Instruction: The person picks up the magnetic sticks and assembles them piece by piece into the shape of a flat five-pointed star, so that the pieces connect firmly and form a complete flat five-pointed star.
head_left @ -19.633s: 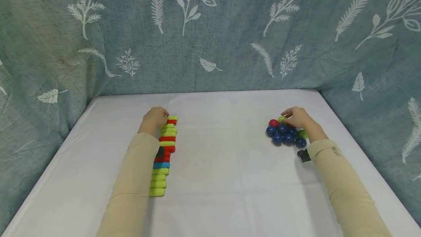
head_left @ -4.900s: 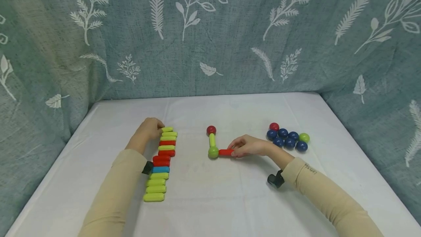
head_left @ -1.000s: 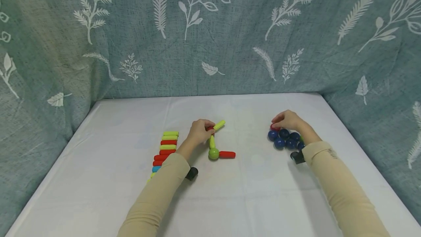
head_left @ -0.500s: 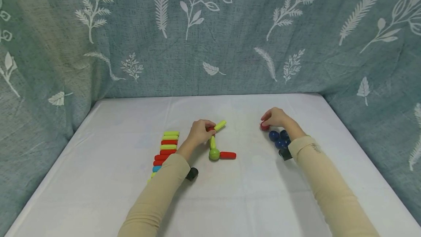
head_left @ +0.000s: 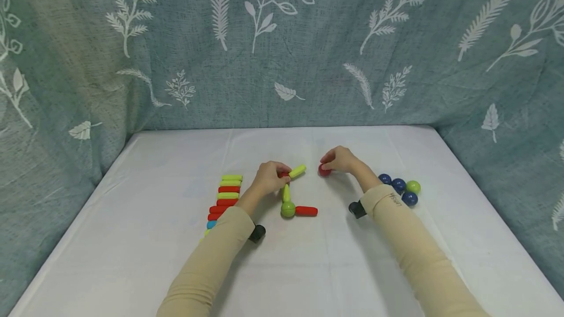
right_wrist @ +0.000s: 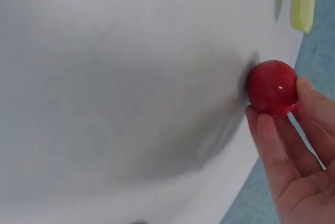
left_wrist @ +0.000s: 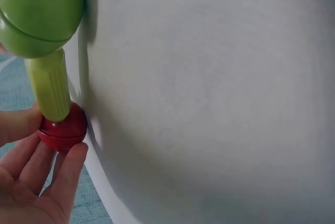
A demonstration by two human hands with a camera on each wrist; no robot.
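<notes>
My left hand [head_left: 266,178] grips the red ball [left_wrist: 64,132] of a small ball-and-stick build. From that ball one yellow-green stick [head_left: 297,170] points out to the far right. Another yellow-green stick [left_wrist: 49,88] joins it to a green ball [head_left: 288,210], from which a red stick [head_left: 306,211] extends rightward. Just right of the free yellow-green stick end, my right hand [head_left: 344,161] pinches a second red ball [right_wrist: 272,88] between thumb and fingers. In the right wrist view the end of a yellow-green stick [right_wrist: 302,1] shows near it.
A column of yellow-green, red and blue sticks [head_left: 228,190] lies on the left, partly hidden by the left sleeve. Several dark blue balls [head_left: 410,199] and one green ball [head_left: 413,187] rest at right, partly behind the right forearm. A white cloth [head_left: 132,248] covers the table.
The right hand has taken the red ball from the ball group and carried it left toward the build. The left hand stays on the build's red ball.
</notes>
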